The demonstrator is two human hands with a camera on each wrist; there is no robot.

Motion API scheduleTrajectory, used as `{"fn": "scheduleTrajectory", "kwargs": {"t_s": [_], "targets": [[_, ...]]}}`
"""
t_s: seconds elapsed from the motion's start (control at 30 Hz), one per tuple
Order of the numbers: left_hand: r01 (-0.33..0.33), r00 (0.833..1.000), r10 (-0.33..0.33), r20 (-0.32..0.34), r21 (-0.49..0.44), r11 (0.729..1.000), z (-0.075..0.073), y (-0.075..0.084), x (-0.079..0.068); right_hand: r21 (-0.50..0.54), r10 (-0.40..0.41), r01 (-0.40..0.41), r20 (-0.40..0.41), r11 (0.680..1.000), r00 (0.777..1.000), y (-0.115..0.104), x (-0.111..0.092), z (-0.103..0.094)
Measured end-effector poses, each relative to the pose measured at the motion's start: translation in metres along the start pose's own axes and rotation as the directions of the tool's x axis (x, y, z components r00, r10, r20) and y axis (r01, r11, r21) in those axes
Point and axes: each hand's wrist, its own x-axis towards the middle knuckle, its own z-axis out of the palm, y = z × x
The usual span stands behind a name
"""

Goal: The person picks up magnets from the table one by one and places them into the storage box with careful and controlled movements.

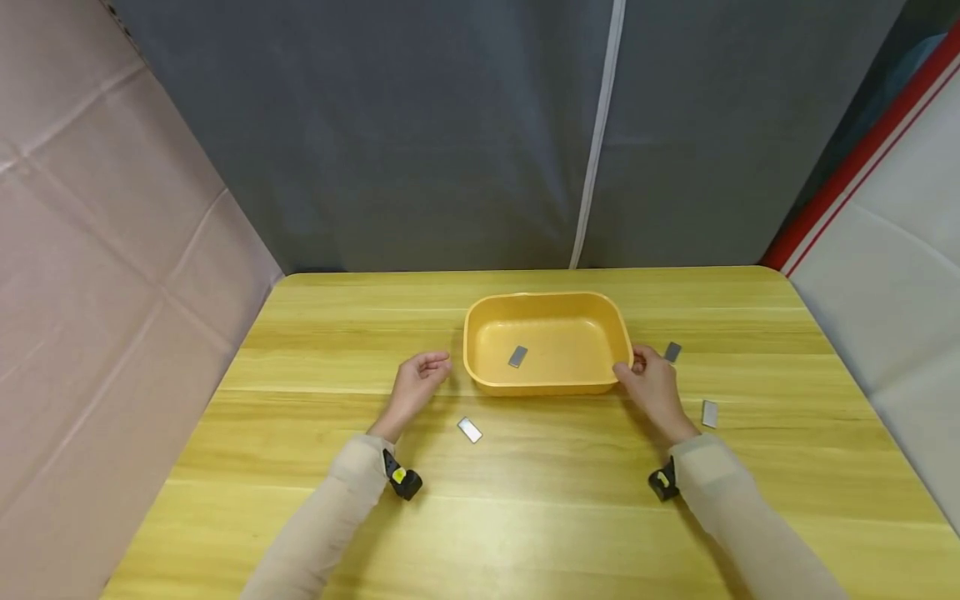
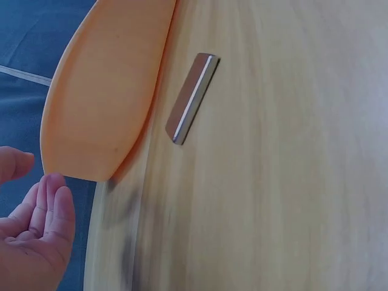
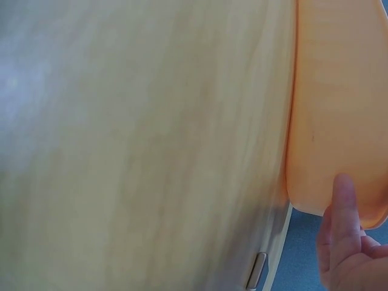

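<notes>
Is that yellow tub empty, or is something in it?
Not empty: in the head view, one small grey block lies inside the yellow tub, left of its middle.

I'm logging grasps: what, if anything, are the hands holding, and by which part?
The right hand pinches the yellow basin by the rim at its right end; the left hand holds nothing.

The basin (image 1: 555, 389) looks plastic, the tabletop (image 1: 555, 517) glossy wood.
</notes>
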Motion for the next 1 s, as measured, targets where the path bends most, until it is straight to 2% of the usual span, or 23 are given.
{"fn": "scheduleTrajectory", "kwargs": {"t_s": [0.2, 0.43, 0.8, 1.0], "targets": [[0.012, 0.999, -0.013, 0.037, 0.003, 1.0, 0.003, -0.003, -0.005, -0.007, -0.003, 0.003, -0.011, 1.0, 1.0, 0.0, 0.0, -0.001], [0.054, 0.995, -0.058, 0.085, 0.044, 0.998, 0.008, -0.012, -0.011, 0.007, -0.016, 0.016, 0.003, 1.0, 1.0, 0.001, 0.0, -0.001], [0.038, 0.99, -0.048, 0.129, 0.081, 0.996, 0.012, -0.015, -0.018, 0.003, -0.021, 0.021, -0.015, 1.0, 1.0, 0.001, 0.0, 0.0], [-0.003, 0.991, -0.019, 0.134, 0.16, 0.987, 0.013, -0.008, -0.025, 0.002, -0.011, 0.011, -0.001, 1.0, 1.0, 0.001, 0.0, 0.001]]}}
